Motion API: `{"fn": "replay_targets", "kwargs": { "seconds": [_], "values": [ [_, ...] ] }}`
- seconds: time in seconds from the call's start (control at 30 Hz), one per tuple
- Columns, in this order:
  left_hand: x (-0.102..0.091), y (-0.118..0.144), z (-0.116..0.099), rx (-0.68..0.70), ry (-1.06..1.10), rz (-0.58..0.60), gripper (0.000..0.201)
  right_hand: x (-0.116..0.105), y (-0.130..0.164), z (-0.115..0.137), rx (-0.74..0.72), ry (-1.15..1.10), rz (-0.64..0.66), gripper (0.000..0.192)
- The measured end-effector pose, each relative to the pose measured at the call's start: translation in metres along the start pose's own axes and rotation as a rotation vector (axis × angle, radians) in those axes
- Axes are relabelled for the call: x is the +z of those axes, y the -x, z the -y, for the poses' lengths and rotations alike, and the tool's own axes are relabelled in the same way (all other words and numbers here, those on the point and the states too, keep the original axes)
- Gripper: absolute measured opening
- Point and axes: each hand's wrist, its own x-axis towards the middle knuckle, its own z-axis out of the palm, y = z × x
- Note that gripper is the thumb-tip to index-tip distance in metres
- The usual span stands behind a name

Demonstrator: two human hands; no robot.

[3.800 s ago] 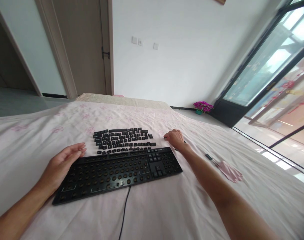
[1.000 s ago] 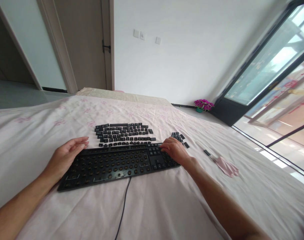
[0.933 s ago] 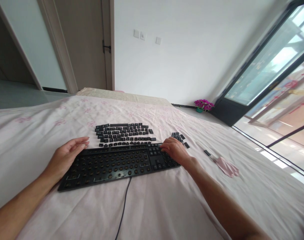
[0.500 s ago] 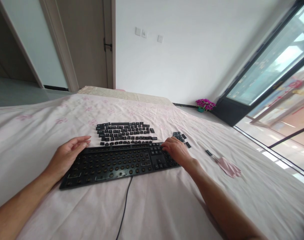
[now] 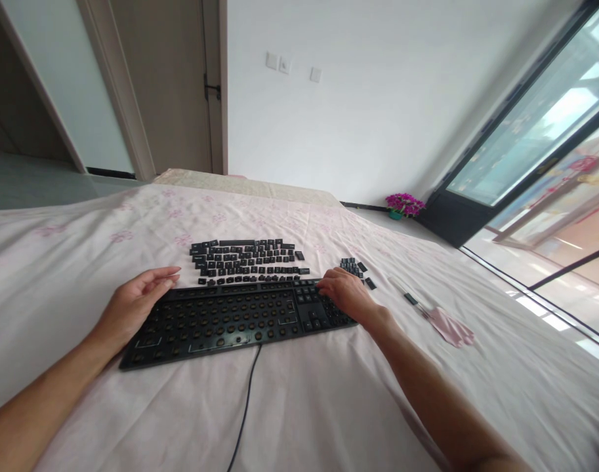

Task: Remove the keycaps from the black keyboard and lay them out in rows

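Keyboard (image 5: 220, 321) lies across the bed (image 5: 329, 406) in front of us, black, most of its caps stripped so that bare round sockets show; only the number block at its right end keeps its keys. Our left hand (image 5: 132, 305) rests at the keyboard's left end, fingers loose and spread, gripping nothing. Our right hand (image 5: 346, 295) sits on the number block, fingers curled down onto the keys; we cannot tell whether it pinches a cap or only presses there. Just beyond the keyboard, loose keycaps (image 5: 247, 261) are laid out in rows on the sheet. A smaller cluster of caps (image 5: 355, 269) lies just past our right hand. A cable (image 5: 245, 406) runs from the keyboard's near edge toward us. Further right on the bed lie a thin tool (image 5: 407, 296) and a pink cloth (image 5: 451, 328), touching each other.
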Motion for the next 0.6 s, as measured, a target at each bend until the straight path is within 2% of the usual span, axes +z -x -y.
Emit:
{"fn": "replay_targets", "kwargs": {
  "seconds": [0.23, 0.37, 0.53, 0.6],
  "values": [
    [0.0, 0.001, -0.002, 0.01, -0.02, 0.004, 0.061, 0.011, 0.012, 0.007, 0.042, -0.043, -0.113, 0.023],
    [0.0, 0.001, -0.002, 0.012, -0.02, 0.004, 0.063, 0.012, 0.018, 0.012, 0.02, -0.025, -0.104, 0.029],
    [-0.002, 0.0, 0.0, 0.005, -0.042, 0.004, 0.06, 0.012, 0.026, 0.015, 0.029, 0.028, -0.08, 0.056],
    [-0.002, 0.0, 0.001, 0.016, -0.053, -0.002, 0.061, 0.012, 0.029, 0.018, 0.041, 0.028, -0.077, 0.06]
  ]
}}
